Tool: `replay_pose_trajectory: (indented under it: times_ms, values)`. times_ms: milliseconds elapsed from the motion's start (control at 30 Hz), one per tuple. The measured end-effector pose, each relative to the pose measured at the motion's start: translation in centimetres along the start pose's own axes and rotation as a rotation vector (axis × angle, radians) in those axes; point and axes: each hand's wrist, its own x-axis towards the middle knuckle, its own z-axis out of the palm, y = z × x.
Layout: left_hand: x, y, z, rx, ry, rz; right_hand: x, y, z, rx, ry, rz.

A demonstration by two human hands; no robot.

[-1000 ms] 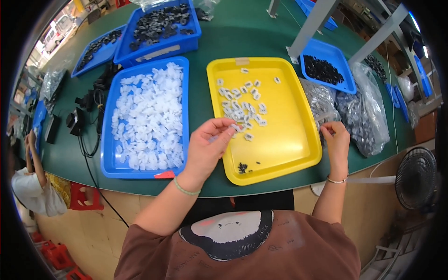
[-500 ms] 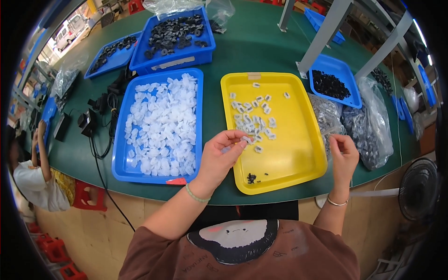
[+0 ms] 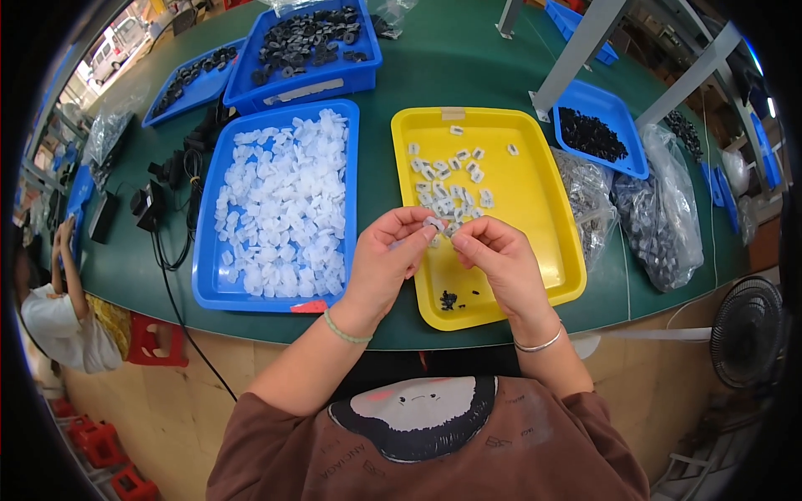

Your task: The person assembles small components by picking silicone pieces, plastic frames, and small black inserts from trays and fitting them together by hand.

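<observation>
Beneath my remote view spreads a green-topped worktable (image 3: pixel 468 67).
At left I have a blue rectangular plastic tray (image 3: pixel 219 271), right of it a yellow rectangular plastic tray (image 3: pixel 526 192); over the latter's left part, the bare left hand (image 3: pixel 388 259) pinches a small whitish plastic piece (image 3: pixel 433 224) between thumb and forefinger, while the bare right hand (image 3: pixel 501 263) bunches its fingertips just beside it; I cannot tell whether they grip anything.

Yellow tray (image 3: pixel 526 192); white pieces (image 3: pixel 284 200); green tabletop (image 3: pixel 451 67).
</observation>
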Motion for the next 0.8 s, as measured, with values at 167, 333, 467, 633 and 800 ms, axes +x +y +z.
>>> replay_pose_trajectory:
  times_ms: [167, 333, 467, 633, 800]
  values:
    - [-0.2, 0.0, 0.0, -0.001, -0.008, -0.007, 0.2, 0.2, 0.6, -0.061, -0.017, -0.011]
    - [-0.1, -0.1, 0.0, 0.007, 0.0, -0.008, 0.4, 0.5, 0.5, -0.109, -0.012, -0.042]
    - [-0.1, -0.1, -0.2, 0.015, -0.016, -0.001, 0.4, 0.6, 0.7, -0.156, 0.014, -0.063]
    - [-0.2, -0.1, -0.1, 0.046, -0.005, -0.016, 0.3, 0.9, 1.0, -0.16, 0.052, -0.093]
    - [-0.3, -0.4, 0.1, 0.094, -0.013, -0.006, 0.0, 1.0, 1.3, -0.218, 0.144, -0.161]
